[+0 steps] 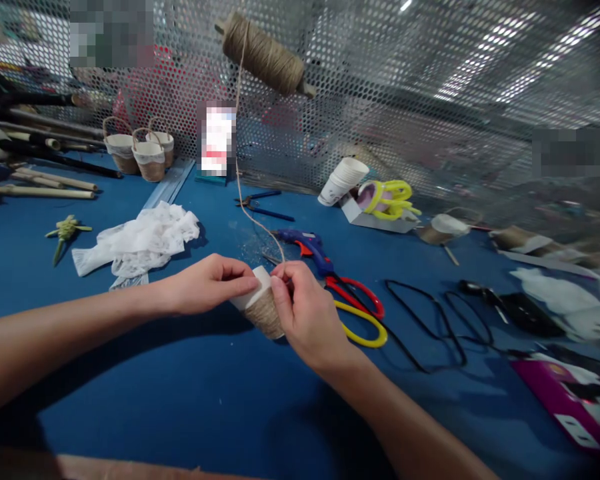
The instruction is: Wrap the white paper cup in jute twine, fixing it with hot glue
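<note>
Winding twine onto a cup, seen from the head camera. A paper cup (261, 301) lies on its side just above the blue worktop (180, 393), near its front middle, between both hands. Its lower half is already covered in close coils; the other end is bare white. The twine (253, 213) runs up from the cup to a spool (263, 53) hung on the mesh panel (430, 100) behind.

Technique, as judged here: the strand should be kept taut from the spool, and each new coil laid touching the last, with no gap or overlap. The cup should be turned rather than the strand carried around it.

Pose: the left hand (207, 283) reaches in from the left, forearm low over the worktop, and its fingertips grasp the bare white end. The right hand (307, 317) comes from the lower right, wrist bent inward. Its thumb and forefinger pinch the twine against the cup at the edge of the coils.

A glue gun (305, 243) and scissors (357, 310) lie just beyond the right hand.
</note>
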Demonstrator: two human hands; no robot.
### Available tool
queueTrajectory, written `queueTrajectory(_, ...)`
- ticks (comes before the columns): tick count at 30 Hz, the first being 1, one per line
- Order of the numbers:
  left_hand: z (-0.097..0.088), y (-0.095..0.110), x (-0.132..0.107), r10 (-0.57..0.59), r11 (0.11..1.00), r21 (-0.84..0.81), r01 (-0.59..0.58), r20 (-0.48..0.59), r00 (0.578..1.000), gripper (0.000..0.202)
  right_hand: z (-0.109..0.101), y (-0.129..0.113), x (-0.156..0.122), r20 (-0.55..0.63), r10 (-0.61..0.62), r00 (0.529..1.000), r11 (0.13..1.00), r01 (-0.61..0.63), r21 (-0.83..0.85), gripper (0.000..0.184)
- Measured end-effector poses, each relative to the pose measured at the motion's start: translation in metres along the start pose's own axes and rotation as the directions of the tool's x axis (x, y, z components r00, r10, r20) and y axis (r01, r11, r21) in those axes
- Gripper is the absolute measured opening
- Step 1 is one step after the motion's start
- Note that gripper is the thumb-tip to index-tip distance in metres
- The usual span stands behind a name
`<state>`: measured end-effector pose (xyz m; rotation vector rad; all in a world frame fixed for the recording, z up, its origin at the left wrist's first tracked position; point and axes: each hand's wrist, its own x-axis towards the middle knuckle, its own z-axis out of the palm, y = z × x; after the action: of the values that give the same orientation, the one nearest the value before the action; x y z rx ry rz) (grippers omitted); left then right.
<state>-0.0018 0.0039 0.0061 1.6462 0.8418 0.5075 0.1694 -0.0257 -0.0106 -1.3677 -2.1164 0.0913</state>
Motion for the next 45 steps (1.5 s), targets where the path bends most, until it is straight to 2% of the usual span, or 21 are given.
queueTrajectory(5,0.000,-0.001,0.001,0.012,0.998,0.069,-0.011,-0.013,1.000,0.025,-0.004,-0.001,0.001,0.015,-0.002,1.000,1.000,0.002,0.015,0.010)
queueTrajectory(9,-0.002,-0.001,0.001,0.023,0.994,0.109,-0.024,0.005,1.000,0.025,-0.007,-0.001,0.002,0.020,-0.013,1.000,0.992,0.010,0.125,0.009)
queueTrajectory(20,-0.002,0.001,-0.002,0.118,0.985,0.123,-0.124,0.053,0.992,0.022,-0.003,0.002,0.000,0.130,0.115,0.985,0.935,-0.151,0.320,0.009)
queueTrajectory(27,-0.002,0.001,-0.002,0.138,0.983,0.117,-0.143,0.049,0.989,0.020,-0.003,0.002,-0.001,0.205,0.176,0.963,0.928,-0.232,0.291,0.015)
queueTrajectory(33,-0.002,0.001,-0.002,0.054,0.997,0.048,-0.058,0.084,0.995,0.021,-0.003,0.000,-0.002,0.129,0.108,0.986,0.977,-0.130,0.170,0.012)
queueTrajectory(37,-0.001,0.001,-0.002,-0.012,1.000,-0.015,0.014,0.119,0.993,0.018,0.000,-0.004,-0.003,0.123,0.020,0.992,0.997,-0.029,0.068,0.010)
queueTrajectory(42,0.007,0.003,-0.004,-0.049,0.999,-0.019,0.050,0.066,0.997,0.013,0.002,-0.006,-0.003,0.103,-0.069,0.992,0.998,0.069,0.000,0.007)
queueTrajectory(45,0.013,0.002,-0.006,-0.028,0.998,0.058,0.028,0.002,1.000,0.012,0.003,-0.006,-0.003,0.087,-0.084,0.993,0.996,0.087,-0.025,0.007)
